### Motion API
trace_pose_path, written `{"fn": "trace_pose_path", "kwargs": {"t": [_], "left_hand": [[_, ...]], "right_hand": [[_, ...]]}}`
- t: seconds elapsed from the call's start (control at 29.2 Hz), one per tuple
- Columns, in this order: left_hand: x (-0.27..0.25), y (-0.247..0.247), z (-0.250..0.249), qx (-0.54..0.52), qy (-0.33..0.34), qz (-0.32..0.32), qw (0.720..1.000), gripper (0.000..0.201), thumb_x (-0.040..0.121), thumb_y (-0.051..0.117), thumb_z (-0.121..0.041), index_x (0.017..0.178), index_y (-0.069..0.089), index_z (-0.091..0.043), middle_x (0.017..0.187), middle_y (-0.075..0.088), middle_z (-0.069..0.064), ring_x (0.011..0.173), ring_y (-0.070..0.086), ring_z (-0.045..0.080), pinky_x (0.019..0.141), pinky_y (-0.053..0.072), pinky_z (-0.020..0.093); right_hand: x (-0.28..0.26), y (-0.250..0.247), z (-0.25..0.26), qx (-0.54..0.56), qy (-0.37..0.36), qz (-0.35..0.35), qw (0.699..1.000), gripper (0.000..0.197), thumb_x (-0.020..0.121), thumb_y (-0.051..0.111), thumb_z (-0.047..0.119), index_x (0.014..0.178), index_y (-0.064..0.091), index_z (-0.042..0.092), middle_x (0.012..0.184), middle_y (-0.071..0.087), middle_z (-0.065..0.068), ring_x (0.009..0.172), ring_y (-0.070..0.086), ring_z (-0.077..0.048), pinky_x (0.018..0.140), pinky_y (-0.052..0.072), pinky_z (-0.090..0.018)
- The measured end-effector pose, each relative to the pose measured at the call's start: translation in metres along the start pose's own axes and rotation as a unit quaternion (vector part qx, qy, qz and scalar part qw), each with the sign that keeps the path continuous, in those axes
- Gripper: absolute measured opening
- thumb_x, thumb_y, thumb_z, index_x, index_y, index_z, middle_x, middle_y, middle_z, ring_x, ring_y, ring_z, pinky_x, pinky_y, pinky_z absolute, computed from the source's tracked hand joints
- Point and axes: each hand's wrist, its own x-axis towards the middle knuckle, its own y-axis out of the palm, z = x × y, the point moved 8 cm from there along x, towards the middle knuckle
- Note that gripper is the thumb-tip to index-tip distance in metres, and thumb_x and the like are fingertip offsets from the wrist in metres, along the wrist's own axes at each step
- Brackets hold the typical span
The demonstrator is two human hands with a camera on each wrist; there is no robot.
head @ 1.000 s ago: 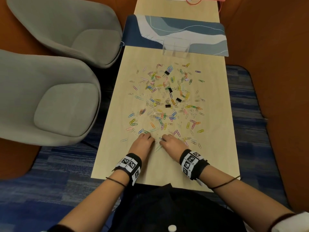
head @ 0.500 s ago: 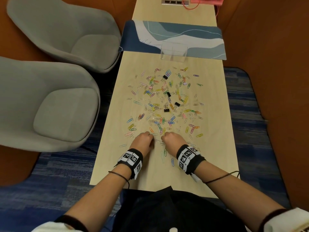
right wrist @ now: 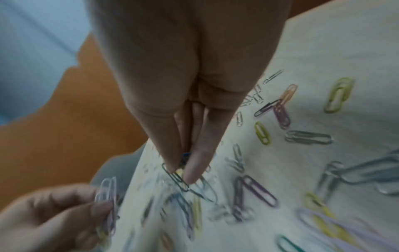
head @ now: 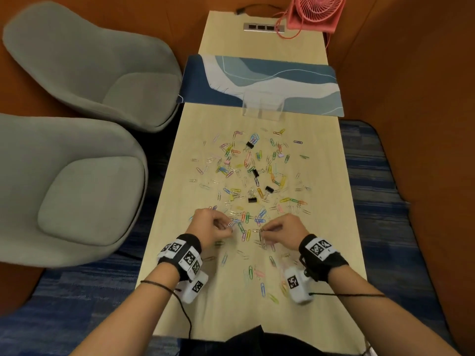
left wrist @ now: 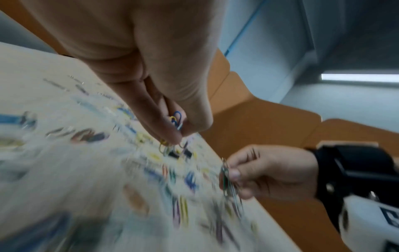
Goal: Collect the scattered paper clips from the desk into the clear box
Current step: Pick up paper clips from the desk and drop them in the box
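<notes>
Paper clips point(head: 253, 176) on desk point(head: 334, 227), clear box point(head: 262, 107) w/ none visible

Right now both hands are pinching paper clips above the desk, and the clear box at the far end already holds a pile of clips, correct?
Not quite. The head view shows the clear box empty. Both the left hand and right hand do pinch paper clips above the desk.

A pale, matt wood-grain desk point(head: 331, 227) is seen. Glossy coated wire and bare shiny metal are shown by the paper clips point(head: 246, 217). The clear box point(head: 262, 106) is made of smooth transparent plastic. Grey cloth covers the chairs point(head: 77, 181).
</notes>
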Motion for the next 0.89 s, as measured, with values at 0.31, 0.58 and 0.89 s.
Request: {"fn": "trace_pose_path", "kwargs": {"t": [0.31, 0.58, 0.89], "left_hand": [[0.136, -0.098, -0.073, -0.155, 0.038, -0.157, 0.975, 0.014, 0.074, 0.079, -0.008, 0.080, 0.075, -0.020, 0.073, 0.073, -0.001, 0.066, 0.064, 0.007, 0.066, 0.056, 0.018], [0.287, -0.105, -0.143, -0.144, 0.077, -0.196, 0.967, 0.007, 0.073, 0.077, -0.009, 0.080, 0.076, -0.011, 0.069, 0.071, 0.001, 0.058, 0.062, 0.006, 0.062, 0.051, 0.011], [0.398, -0.073, -0.158, -0.019, 0.104, -0.123, 0.987, 0.002, 0.073, 0.076, -0.011, 0.076, 0.075, -0.011, 0.069, 0.071, 0.001, 0.061, 0.060, 0.010, 0.070, 0.057, 0.027]], "right_hand": [[0.046, -0.081, 0.060, 0.312, 0.026, 0.017, 0.950, 0.022, 0.083, 0.070, 0.009, 0.098, 0.070, -0.008, 0.092, 0.071, -0.012, 0.083, 0.068, -0.018, 0.077, 0.057, -0.023], [0.150, -0.164, 0.117, 0.419, -0.022, -0.059, 0.906, 0.029, 0.083, 0.068, 0.007, 0.107, 0.065, -0.010, 0.100, 0.069, -0.015, 0.084, 0.066, -0.016, 0.077, 0.058, -0.022], [0.238, -0.220, 0.144, 0.540, -0.016, -0.114, 0.834, 0.028, 0.087, 0.060, -0.006, 0.114, 0.058, -0.014, 0.108, 0.063, -0.022, 0.096, 0.064, -0.023, 0.080, 0.058, -0.028]]}}
